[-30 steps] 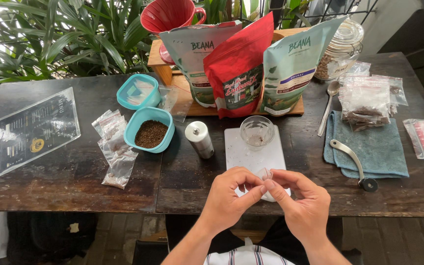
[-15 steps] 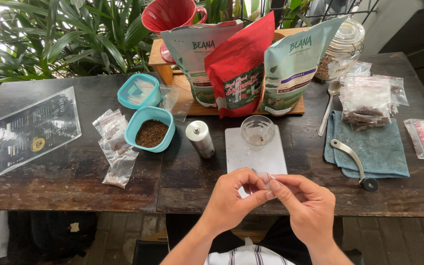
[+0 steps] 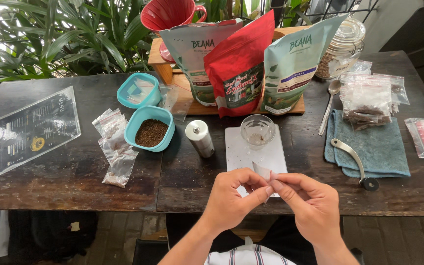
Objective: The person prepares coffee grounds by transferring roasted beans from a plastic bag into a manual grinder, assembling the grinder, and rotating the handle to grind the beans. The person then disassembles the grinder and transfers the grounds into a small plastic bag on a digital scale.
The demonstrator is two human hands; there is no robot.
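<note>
My left hand (image 3: pixel 232 198) and right hand (image 3: pixel 309 203) met over the near table edge (image 3: pixel 74 191), fingertips pinching a small clear plastic bag (image 3: pixel 262 172) between them, just in front of the white scale (image 3: pixel 244 147) carrying a glass cup (image 3: pixel 257 131).

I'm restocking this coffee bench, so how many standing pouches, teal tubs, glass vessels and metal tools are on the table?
Standing pouches: 3 (pale one, red one, second pale one)
Teal tubs: 2 ()
Glass vessels: 2 (cup, jar)
Metal tools: 3 (grinder, spoon, crank handle)
Total: 10
</note>
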